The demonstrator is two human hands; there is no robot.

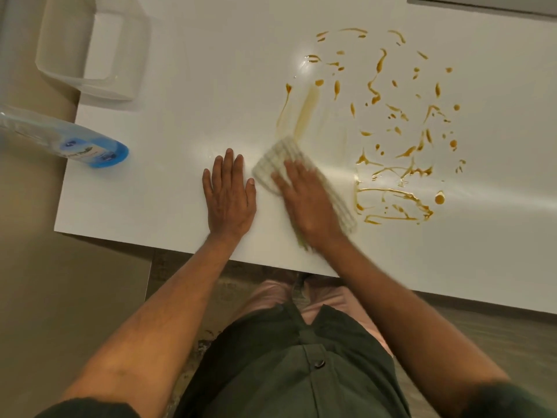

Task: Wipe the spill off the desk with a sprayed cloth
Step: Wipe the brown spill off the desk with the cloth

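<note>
Checked pale cloth (281,159), folded and limp, will likely bunch or slide, so keep your flat right hand (307,203) pressing on its middle rather than pinching an edge. It lies under that palm near the white desk's (150,200) front edge, just left of the amber sticky-looking spill (394,140). Your left hand (229,194) rests open, grasping nothing, just beside the cloth.

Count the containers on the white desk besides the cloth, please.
2. A clear plastic spray bottle with blue liquid lies on its side at the desk's left edge; a translucent plastic tub sits at the far-left corner. More may lie outside the frame.
</note>
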